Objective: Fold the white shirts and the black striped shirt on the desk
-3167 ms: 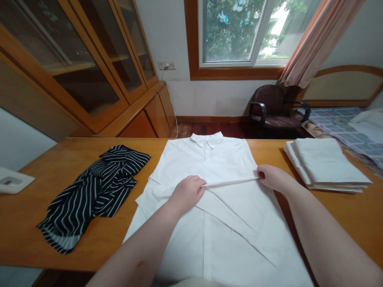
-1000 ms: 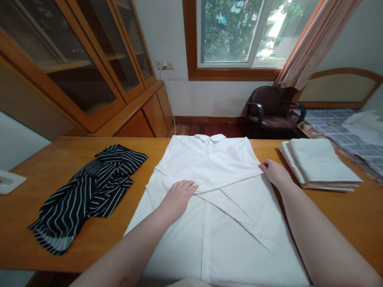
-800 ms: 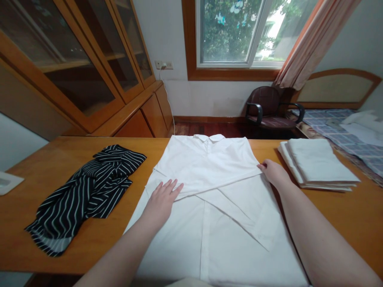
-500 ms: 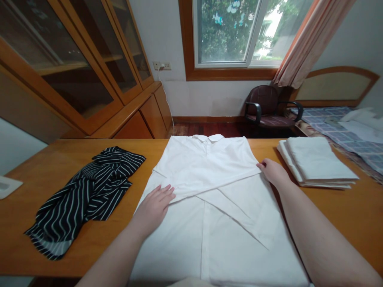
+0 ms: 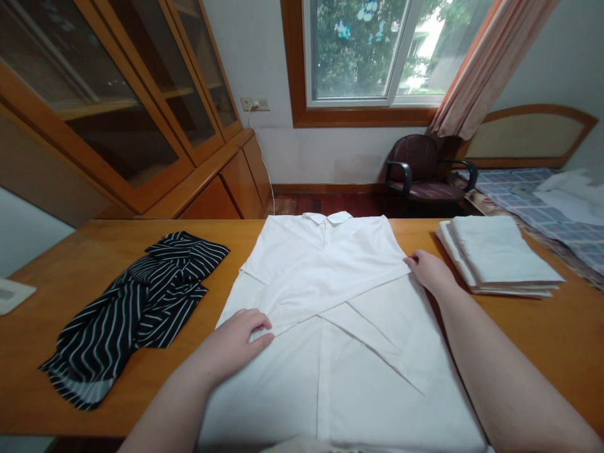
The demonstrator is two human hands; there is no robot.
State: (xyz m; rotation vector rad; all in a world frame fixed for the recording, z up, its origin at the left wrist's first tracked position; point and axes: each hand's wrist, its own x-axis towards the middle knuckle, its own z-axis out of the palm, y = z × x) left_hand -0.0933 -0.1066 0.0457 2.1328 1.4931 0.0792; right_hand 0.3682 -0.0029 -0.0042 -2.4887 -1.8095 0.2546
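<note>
A white shirt (image 5: 358, 384) lies spread on the table, its collar at the far edge and its sleeves folded across the front. On the right, my right hand (image 5: 430, 272) pinches the shirt's edge at the end of the upper folded sleeve. My left hand (image 5: 240, 341) rests at the shirt's left side, by the lower edge of that sleeve. Its fingers are bent, and a gap shows between thumb and forefinger. The tips of the bent fingers are partly hidden.
A crumpled black-and-white striped garment (image 5: 136, 308) lies left on the wooden table (image 5: 28, 352). Folded white cloths (image 5: 500, 255) are stacked on the right. Beyond the table stand a glass-door cabinet (image 5: 136, 182), an office chair (image 5: 415, 163) and a bed (image 5: 557, 207).
My left hand has slid toward me and its flat fingers have bent, with the thumb now apart. The sleeve's left portion has shifted slightly. My right hand keeps its pinch in place.
</note>
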